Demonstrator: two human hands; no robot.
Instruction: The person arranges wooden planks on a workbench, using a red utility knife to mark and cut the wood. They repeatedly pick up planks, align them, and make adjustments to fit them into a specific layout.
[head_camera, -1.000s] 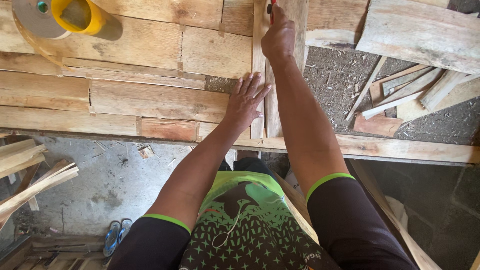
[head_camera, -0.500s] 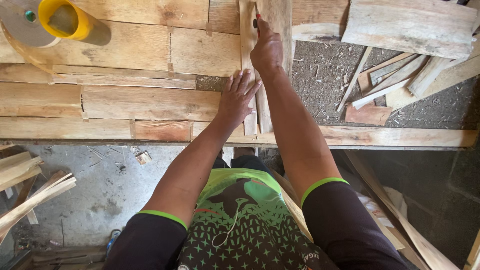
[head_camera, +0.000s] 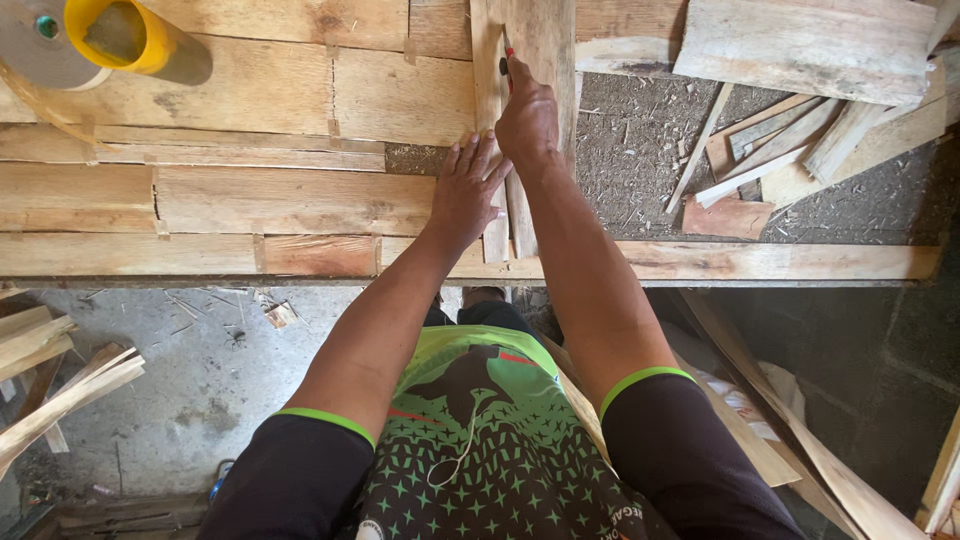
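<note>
Rough planks formed the table over a sawdust-strewn floor. Left hand lay spread flat, pinning a narrow wooden strip; right hand gripped a red-handled tool against it, seemingly mid-cut. Continuing would likely demand steady downward pressure.

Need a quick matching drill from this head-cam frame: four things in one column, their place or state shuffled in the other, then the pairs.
Things:
1. left hand
2. right hand
3. yellow plastic cup
4. pile of loose pale wood offcuts

Places or states:
A. lying on its side at the top left of the plank bench
B. pressed flat, fingers spread, on the narrow upright wooden strip
C. scattered on sawdust right of the strip
D. closed around a red-handled tool against the strip

Pairs: 1-B, 2-D, 3-A, 4-C
</note>
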